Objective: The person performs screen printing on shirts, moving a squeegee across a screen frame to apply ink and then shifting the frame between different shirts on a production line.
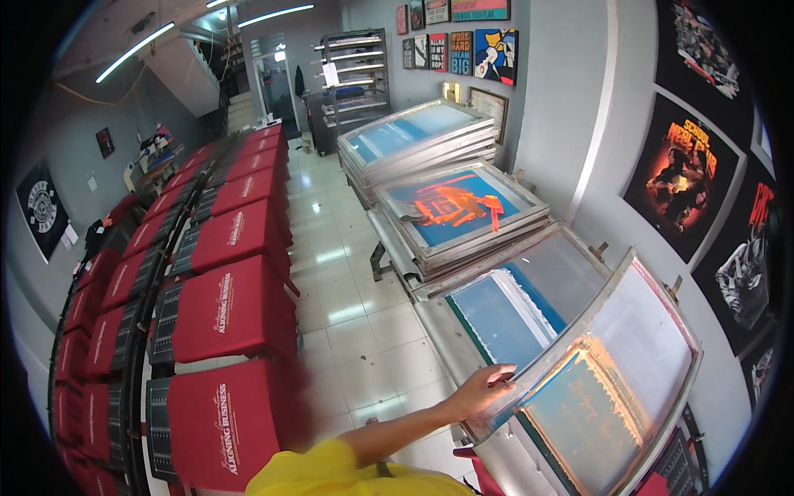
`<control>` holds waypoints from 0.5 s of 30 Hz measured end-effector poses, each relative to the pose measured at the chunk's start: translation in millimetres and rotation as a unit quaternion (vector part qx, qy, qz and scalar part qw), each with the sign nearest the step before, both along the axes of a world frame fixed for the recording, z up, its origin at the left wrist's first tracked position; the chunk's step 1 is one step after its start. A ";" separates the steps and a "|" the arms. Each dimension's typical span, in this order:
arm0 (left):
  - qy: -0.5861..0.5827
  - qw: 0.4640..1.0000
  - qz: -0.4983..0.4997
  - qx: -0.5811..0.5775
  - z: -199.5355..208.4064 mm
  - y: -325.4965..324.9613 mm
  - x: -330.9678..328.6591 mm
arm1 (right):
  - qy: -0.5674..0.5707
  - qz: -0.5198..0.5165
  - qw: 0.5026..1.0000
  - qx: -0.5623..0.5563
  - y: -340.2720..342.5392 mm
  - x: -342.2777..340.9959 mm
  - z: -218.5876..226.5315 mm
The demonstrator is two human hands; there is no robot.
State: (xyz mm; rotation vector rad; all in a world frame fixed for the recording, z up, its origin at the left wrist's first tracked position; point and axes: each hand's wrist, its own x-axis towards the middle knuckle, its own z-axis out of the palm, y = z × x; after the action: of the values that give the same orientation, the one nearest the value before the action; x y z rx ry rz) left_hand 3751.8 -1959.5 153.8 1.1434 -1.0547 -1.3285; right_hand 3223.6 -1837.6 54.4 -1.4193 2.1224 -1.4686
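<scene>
My left hand [475,397] comes across from the lower left under a yellow sleeve. Its fingers are closed on the near-left edge of a screen printing frame [587,405]. This frame lies tilted, with a teal-grey stencil area edged in orange ink and pale mesh at its far end. Partly beneath it is another screen frame [504,314] with a blue stencil and white ink along one side. My right hand is outside the picture.
Stacked screens rise beyond, one topped with orange ink on blue [455,202], another pale blue [413,132]. Long rows of red printed shirts [223,413] on boards run along the left. A tiled aisle [343,331] lies between. Posters [682,178] hang on the right wall.
</scene>
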 end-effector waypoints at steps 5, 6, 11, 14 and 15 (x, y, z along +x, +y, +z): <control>-0.005 0.999 -0.010 -0.033 28.4 7.6 111.8 | -0.080 0.024 0.996 0.010 -31.2 111.2 41.0; -0.002 0.999 -0.006 -0.051 29.0 8.1 135.7 | -0.148 0.026 0.989 -0.003 -42.7 125.2 34.3; 0.019 0.998 0.026 -0.051 55.8 8.8 246.4 | -0.169 0.077 0.983 -0.006 -75.7 228.4 45.7; 0.059 0.996 0.051 -0.049 73.5 11.3 309.6 | -0.313 0.056 0.948 -0.002 -102.5 297.2 60.3; 0.075 0.995 0.054 -0.044 75.9 8.5 327.1 | -0.305 0.060 0.950 -0.001 -106.6 308.8 56.9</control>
State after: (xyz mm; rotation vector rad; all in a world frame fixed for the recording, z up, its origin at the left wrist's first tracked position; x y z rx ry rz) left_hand 4079.0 -1951.0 229.7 1.0044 -0.9200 -1.2492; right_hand 3532.5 -1944.2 111.3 -0.9045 1.6190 -1.5929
